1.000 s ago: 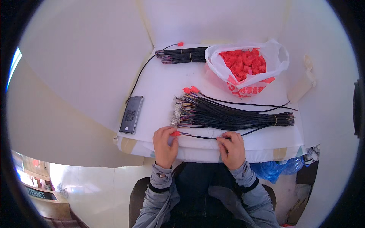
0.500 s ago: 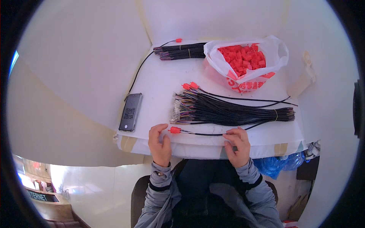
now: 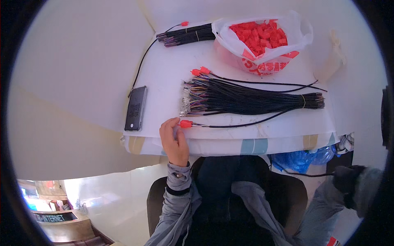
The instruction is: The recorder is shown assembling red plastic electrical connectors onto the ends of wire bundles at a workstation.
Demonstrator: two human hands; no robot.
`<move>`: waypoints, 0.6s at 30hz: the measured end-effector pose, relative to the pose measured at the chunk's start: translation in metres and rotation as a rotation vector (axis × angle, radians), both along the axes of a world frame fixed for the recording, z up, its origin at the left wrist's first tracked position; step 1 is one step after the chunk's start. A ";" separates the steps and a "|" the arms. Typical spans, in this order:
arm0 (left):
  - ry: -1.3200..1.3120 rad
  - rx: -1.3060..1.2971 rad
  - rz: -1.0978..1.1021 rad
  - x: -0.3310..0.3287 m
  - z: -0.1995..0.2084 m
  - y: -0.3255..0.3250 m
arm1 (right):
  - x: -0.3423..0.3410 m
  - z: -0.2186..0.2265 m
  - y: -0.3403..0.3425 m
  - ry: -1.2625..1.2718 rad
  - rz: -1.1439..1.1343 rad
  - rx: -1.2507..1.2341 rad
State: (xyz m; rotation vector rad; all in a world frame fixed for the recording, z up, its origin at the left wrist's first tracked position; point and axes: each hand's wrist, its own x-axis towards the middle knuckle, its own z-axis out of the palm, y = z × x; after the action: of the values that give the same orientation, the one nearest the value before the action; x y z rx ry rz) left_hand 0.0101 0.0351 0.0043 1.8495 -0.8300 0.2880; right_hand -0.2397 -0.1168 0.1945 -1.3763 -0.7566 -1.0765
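Observation:
My left hand [image 3: 174, 141] rests at the table's front edge, its fingers apart from the thumb and holding nothing. Its fingertips lie just beside a red plastic connector [image 3: 186, 124]; I cannot tell whether they touch. That connector sits on the end of a black cable [image 3: 238, 126] lying along the front of a bundle. The bundle of black cables [image 3: 250, 96] has a band at its right end and fanned coloured wires at its left. At the lower right my right hand [image 3: 364, 189] is dark and blurred, next to a black shape with a thin cord; its fingers cannot be made out.
A white plastic bag [image 3: 230, 51] full of red connectors [image 3: 258, 36] stands at the back. Left of it lie more banded cables [image 3: 186, 36]. Two connectors [image 3: 200, 71] lie behind the bundle. A phone [image 3: 136, 108] lies at left, and blue plastic [image 3: 295, 160] hangs below the table.
My right hand has left the black cable and swung down to the lower right. The left hand stays by the red connector. The whole view has shifted, with the table higher in it.

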 end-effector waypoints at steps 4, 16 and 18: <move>-0.017 0.034 0.047 0.005 -0.004 0.010 | 0.026 -0.047 0.023 0.210 0.191 0.034; 0.031 0.000 0.027 0.003 -0.002 0.004 | 0.031 -0.053 0.020 0.351 0.281 0.044; 0.096 -0.053 0.002 0.004 -0.002 0.005 | 0.032 -0.047 0.013 0.352 0.300 0.040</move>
State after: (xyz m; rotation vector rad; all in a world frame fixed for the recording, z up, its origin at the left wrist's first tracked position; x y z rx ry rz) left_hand 0.0145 0.0401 0.0021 1.8005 -0.7483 0.2186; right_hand -0.2076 -0.1034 0.1471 -1.3221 -0.6508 -0.5917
